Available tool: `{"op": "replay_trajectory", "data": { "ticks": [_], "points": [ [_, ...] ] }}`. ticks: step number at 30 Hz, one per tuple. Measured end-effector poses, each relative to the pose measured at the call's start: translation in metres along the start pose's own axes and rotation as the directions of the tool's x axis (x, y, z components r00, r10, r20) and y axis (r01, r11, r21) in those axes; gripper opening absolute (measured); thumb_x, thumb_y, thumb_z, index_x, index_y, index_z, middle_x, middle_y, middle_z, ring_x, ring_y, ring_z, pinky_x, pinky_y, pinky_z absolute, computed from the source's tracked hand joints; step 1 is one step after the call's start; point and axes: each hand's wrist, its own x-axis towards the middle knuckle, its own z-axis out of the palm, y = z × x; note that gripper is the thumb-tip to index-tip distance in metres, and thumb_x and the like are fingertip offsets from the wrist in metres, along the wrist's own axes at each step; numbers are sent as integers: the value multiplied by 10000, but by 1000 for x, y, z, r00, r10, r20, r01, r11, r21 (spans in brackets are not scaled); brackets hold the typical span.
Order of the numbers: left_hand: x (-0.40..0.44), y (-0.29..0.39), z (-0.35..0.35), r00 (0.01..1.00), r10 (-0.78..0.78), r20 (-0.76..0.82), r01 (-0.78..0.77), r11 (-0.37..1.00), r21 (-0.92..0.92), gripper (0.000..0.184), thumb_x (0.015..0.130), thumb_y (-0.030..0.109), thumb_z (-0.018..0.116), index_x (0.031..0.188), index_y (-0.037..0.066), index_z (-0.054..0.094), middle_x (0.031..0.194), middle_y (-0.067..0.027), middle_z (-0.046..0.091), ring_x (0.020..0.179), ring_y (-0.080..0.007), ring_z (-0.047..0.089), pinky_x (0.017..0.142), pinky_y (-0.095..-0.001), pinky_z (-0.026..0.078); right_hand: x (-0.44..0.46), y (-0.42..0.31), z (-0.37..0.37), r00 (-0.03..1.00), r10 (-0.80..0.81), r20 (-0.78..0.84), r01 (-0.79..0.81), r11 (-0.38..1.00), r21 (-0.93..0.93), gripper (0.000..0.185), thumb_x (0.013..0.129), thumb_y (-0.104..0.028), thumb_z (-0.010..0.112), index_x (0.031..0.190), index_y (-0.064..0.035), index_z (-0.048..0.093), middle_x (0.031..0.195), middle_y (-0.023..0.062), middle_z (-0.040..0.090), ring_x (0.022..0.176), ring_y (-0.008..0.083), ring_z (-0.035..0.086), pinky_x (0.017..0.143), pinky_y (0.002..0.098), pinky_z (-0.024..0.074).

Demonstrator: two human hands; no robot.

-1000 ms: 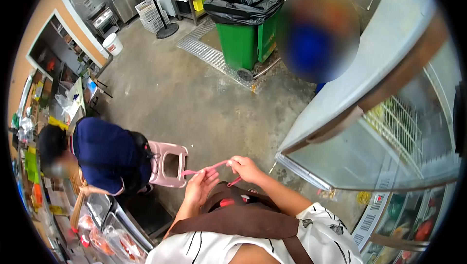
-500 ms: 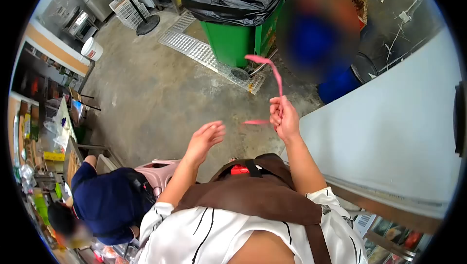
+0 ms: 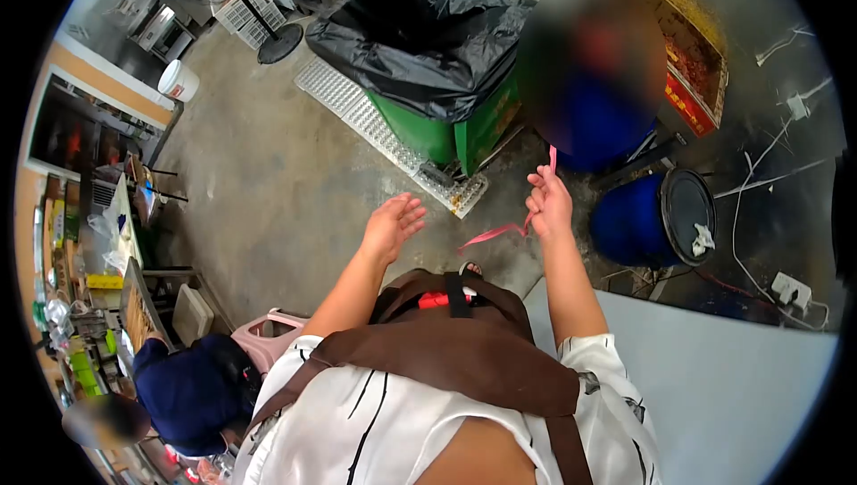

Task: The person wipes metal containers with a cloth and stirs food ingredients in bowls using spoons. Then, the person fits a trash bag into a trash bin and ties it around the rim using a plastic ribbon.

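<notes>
Pinched in my right hand is a thin pink strip; one end sticks up above the fingers and the other trails to the left below them. My left hand is held up with its fingers apart and nothing in it. Beyond both hands stands a green bin lined with a black plastic bag, its top open. A brown apron covers my front.
A blurred patch hides part of the area right of the bin. Blue drum with a black lid at right; pale cabinet surface at lower right. A person in dark blue and a pink stool are at lower left.
My hands have gone from both being at the pink strip to apart, the strip staying in the right. The view has moved closer to the bin, and the blue drum shows more fully.
</notes>
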Motion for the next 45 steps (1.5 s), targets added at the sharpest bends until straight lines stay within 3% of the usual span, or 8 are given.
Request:
{"op": "replay_trajectory", "data": {
  "ticks": [7, 14, 17, 21, 24, 32, 39, 45],
  "points": [
    [87, 45, 56, 982, 146, -121, -134, 986, 103, 530, 890, 251, 536, 1293, -16, 319, 1266, -179, 432, 1117, -295, 480, 925, -410, 415, 168, -63, 52, 999, 40, -25, -39, 999, 16, 261, 913, -258, 497, 1041, -30, 498, 880, 156, 627, 413, 91, 312, 433, 261, 314],
    [192, 54, 71, 992, -124, 31, 128, 960, -251, 1022, 816, 448, 606, 1390, 4, -112, 1431, -258, 121, 1305, -369, 243, 1031, -457, 286, 281, -89, 116, 988, 87, -129, -108, 980, -165, 352, 855, -294, 606, 1058, -35, 482, 1001, 170, 601, 432, 85, 296, 445, 267, 328],
    [218, 57, 83, 983, -126, -132, 80, 947, -312, 632, 836, 389, 605, 1252, -11, 346, 1279, -199, 402, 1186, -300, 397, 983, -429, 336, 330, -95, 119, 974, 213, -76, -222, 965, -139, 257, 840, -272, 630, 950, -68, 517, 851, 95, 594, 431, 80, 283, 440, 245, 305],
    [209, 63, 81, 975, -110, -194, 23, 914, -405, 139, 851, 190, 603, 823, 88, 512, 712, -13, 554, 659, -153, 532, 809, -368, 446, 354, -119, 117, 974, 222, 33, -202, 932, -301, 133, 804, -129, 642, 780, -94, 516, 640, -12, 481, 417, 86, 332, 386, 247, 279],
    [185, 74, 112, 900, -35, -434, -55, 980, -192, 142, 846, 154, 605, 791, 113, 481, 661, 5, 516, 565, -131, 485, 773, -360, 460, 338, -157, 155, 982, 134, 134, -61, 893, -446, 116, 803, -87, 618, 798, -80, 503, 661, -5, 499, 423, 81, 354, 383, 249, 287],
    [179, 70, 153, 841, 146, -521, -345, 886, -310, 81, 910, 147, 492, 866, 81, 476, 880, -37, 590, 803, -174, 562, 830, -406, 442, 381, -150, 171, 923, 309, 230, -165, 857, -488, 127, 803, -73, 619, 797, -67, 493, 625, -6, 439, 417, 79, 288, 411, 251, 270],
    [177, 79, 168, 897, -38, -440, -241, 794, -559, 302, 925, 220, 454, 1160, 31, 481, 1100, -86, 586, 971, -240, 566, 897, -414, 412, 386, -165, 109, 870, 466, 159, -420, 871, -255, 97, 822, -160, 631, 834, -132, 538, 669, -41, 519, 411, 71, 301, 441, 237, 277],
    [172, 88, 178, 910, 11, -414, -186, 905, -384, 231, 873, 129, 549, 1080, 28, 539, 1068, -83, 606, 1007, -231, 558, 906, -397, 417, 408, -187, 128, 801, 554, 228, -448, 806, -386, 149, 851, -245, 604, 843, -100, 568, 680, -15, 585, 399, 42, 394, 337, 195, 266]
  ]
}}
